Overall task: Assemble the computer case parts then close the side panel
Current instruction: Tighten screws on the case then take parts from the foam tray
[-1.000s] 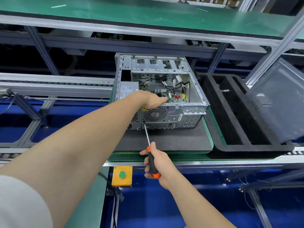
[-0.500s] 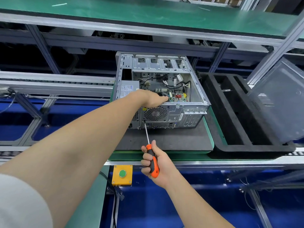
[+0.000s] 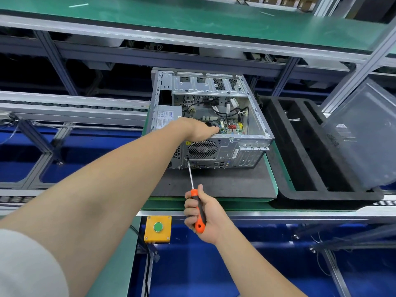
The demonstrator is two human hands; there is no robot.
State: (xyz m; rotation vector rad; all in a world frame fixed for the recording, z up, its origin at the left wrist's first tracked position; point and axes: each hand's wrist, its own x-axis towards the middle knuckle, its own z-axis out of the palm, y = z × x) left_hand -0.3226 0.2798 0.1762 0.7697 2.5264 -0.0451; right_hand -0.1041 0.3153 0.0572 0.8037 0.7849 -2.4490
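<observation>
Computer case [image 3: 225, 151]: head view; grey metal tower, open side up, lying on a dark mat [image 3: 214, 183] on the green carrier board [image 3: 272, 174], toward the board's far edge, rear panel facing the camera.
Inside: motherboard [image 3: 231, 127] with black cables; power supply [image 3: 166, 118] against the left wall.
Writing: a white label on the power supply and a yellow warning sticker [image 3: 188, 143] beside the fan grille [image 3: 202, 149]; the text on both is too small to read.
Left hand [image 3: 199, 130]: reaches over the rear panel's top edge into the case, next to the motherboard; its fingers are hidden, so I cannot tell whether they grasp anything.
Right hand [image 3: 209, 219]: at the board's near edge, fingers clenched round the handle of the screwdriver [image 3: 198, 209].
Screwdriver: orange-and-black handle; the shaft slants up and left, tip at the rear panel by the fan grille's lower left corner.
Side panel [image 3: 364, 136]: grey, off the case, leaning tilted at the right over the black foam tray [image 3: 300, 168].
Black foam tray: just beside the board's right edge.
Button box [image 3: 158, 227]: yellow with a green button, below the board's near edge.
</observation>
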